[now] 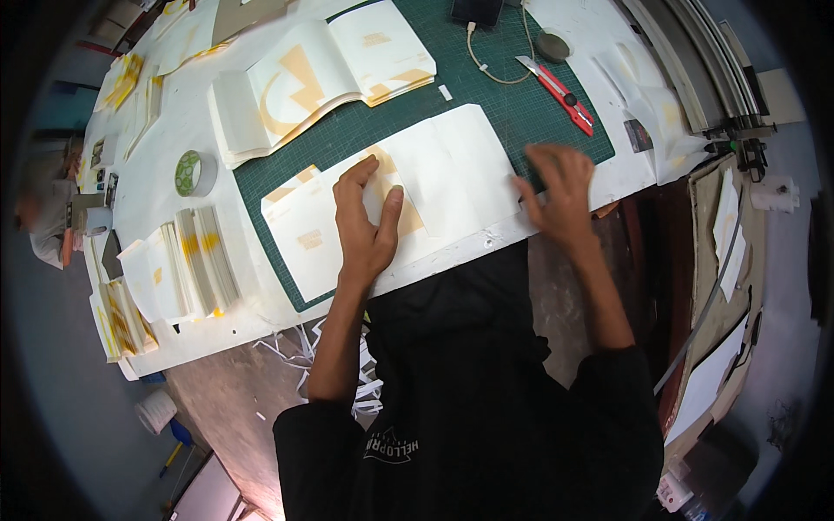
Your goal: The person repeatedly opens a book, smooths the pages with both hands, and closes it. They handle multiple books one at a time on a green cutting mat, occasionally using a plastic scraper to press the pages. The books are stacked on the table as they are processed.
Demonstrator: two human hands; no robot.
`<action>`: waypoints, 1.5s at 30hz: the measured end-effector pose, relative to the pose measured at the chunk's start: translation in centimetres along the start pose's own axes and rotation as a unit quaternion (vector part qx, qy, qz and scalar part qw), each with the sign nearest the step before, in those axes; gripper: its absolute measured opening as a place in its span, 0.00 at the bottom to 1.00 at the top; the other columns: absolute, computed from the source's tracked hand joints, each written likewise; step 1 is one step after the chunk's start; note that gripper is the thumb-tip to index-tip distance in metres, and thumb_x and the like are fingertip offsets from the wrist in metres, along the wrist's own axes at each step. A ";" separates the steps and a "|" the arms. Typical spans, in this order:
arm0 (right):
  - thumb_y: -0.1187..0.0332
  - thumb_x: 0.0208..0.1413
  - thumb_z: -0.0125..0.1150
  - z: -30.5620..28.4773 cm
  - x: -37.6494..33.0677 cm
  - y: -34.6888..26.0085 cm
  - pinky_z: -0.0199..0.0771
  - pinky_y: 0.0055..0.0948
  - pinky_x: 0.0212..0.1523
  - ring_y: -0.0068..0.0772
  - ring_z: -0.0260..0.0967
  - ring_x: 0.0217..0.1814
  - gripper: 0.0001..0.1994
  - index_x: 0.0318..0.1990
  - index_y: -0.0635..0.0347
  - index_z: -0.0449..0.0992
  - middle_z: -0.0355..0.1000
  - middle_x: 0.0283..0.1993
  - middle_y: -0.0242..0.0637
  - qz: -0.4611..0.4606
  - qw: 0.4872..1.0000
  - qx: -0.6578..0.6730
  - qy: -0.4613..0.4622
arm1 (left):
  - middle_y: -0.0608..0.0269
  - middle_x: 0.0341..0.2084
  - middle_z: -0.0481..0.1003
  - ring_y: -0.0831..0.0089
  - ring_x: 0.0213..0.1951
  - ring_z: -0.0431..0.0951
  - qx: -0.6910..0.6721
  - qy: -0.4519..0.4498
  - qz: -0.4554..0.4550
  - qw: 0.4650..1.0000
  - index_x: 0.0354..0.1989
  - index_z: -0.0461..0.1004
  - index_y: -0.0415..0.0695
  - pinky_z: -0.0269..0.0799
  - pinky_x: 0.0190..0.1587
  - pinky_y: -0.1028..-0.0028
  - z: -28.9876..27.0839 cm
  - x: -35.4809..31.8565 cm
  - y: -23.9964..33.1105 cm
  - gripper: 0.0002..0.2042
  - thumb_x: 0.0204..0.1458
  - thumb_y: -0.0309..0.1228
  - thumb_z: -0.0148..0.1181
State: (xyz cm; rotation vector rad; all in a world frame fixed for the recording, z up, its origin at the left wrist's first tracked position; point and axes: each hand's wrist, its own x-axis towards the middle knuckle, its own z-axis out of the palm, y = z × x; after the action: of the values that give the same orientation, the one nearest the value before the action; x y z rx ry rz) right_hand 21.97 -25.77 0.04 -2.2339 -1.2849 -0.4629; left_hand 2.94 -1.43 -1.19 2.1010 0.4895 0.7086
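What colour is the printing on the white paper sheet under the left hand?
Pale orange printing, best seen in the head view.

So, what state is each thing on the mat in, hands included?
Left hand: bent, resting on the printed sheet
Right hand: open, blurred, near the sheet's right end; contact unclear
Printed sheet: mostly flat
Stack of sheets: creased, opened out
Utility knife: lying down, blade out
Black device: cable plugged in
Cutting mat: flat

Lies flat as a long white sheet [456, 187], printed pale orange on the left and middle, plain toward the right, along the near edge of the green surface [512, 122], close to its near-left corner.
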 end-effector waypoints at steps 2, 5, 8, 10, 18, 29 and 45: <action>0.61 0.54 0.77 1.2 -0.2 -3.7 0.60 0.54 0.62 0.43 0.71 0.60 0.26 0.59 0.57 0.77 0.74 0.57 0.39 -0.060 0.996 0.046 -0.040 | 0.42 0.60 0.74 0.49 0.61 0.73 -0.029 0.011 -0.030 0.999 0.63 0.71 0.34 0.67 0.66 0.57 0.0 -0.1 -0.6 0.22 0.65 0.34 0.63; 0.63 0.51 0.72 1.8 0.3 -9.8 0.61 0.59 0.64 0.45 0.70 0.61 0.30 0.63 0.61 0.76 0.73 0.58 0.44 -0.075 0.987 0.077 -0.121 | 0.42 0.59 0.75 0.50 0.60 0.74 -0.040 0.014 -0.034 0.998 0.63 0.71 0.33 0.68 0.65 0.57 0.2 -0.3 -1.2 0.22 0.67 0.36 0.60; 0.66 0.51 0.70 2.7 0.3 -12.1 0.62 0.59 0.64 0.44 0.69 0.61 0.30 0.64 0.63 0.75 0.73 0.58 0.47 -0.080 0.989 0.003 -0.121 | 0.42 0.58 0.75 0.50 0.61 0.74 -0.057 0.018 -0.041 0.997 0.64 0.71 0.33 0.68 0.65 0.57 0.2 -0.3 -0.9 0.22 0.68 0.37 0.59; 0.67 0.51 0.68 2.9 0.1 -12.2 0.63 0.58 0.64 0.43 0.71 0.57 0.30 0.64 0.66 0.75 0.74 0.55 0.45 -0.066 0.992 -0.020 -0.106 | 0.42 0.58 0.75 0.49 0.60 0.74 -0.045 0.013 -0.045 0.998 0.64 0.71 0.34 0.68 0.65 0.57 0.1 -0.3 -0.8 0.22 0.68 0.37 0.59; 0.72 0.52 0.72 1.9 -2.0 -6.7 0.65 0.47 0.59 0.38 0.72 0.43 0.29 0.63 0.66 0.73 0.75 0.41 0.38 0.263 0.956 0.124 -0.032 | 0.44 0.62 0.71 0.47 0.64 0.68 0.148 -0.064 0.087 0.983 0.66 0.72 0.38 0.61 0.66 0.52 0.9 -0.3 -0.1 0.29 0.61 0.44 0.68; 0.69 0.50 0.77 1.5 -2.1 -5.5 0.70 0.39 0.49 0.33 0.71 0.34 0.27 0.58 0.64 0.77 0.75 0.34 0.36 0.353 0.915 0.193 -0.036 | 0.43 0.74 0.57 0.42 0.74 0.54 0.334 -0.228 0.136 0.904 0.73 0.71 0.66 0.49 0.72 0.37 2.2 1.3 2.8 0.29 0.62 0.46 0.64; 0.83 0.57 0.68 -1.6 -1.4 -6.5 0.73 0.44 0.60 0.48 0.80 0.58 0.13 0.49 0.66 0.79 0.82 0.54 0.53 0.067 0.914 0.393 0.073 | 0.58 0.47 0.84 0.58 0.50 0.82 -0.046 -0.197 0.076 0.976 0.59 0.79 0.41 0.74 0.59 0.64 -3.8 10.6 5.4 0.35 0.41 0.37 0.86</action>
State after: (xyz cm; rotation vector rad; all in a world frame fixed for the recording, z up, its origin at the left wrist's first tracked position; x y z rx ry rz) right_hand 15.55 -24.98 2.36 -1.5527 -0.9851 -0.0300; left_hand 9.10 3.81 8.39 2.1343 0.0758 0.3730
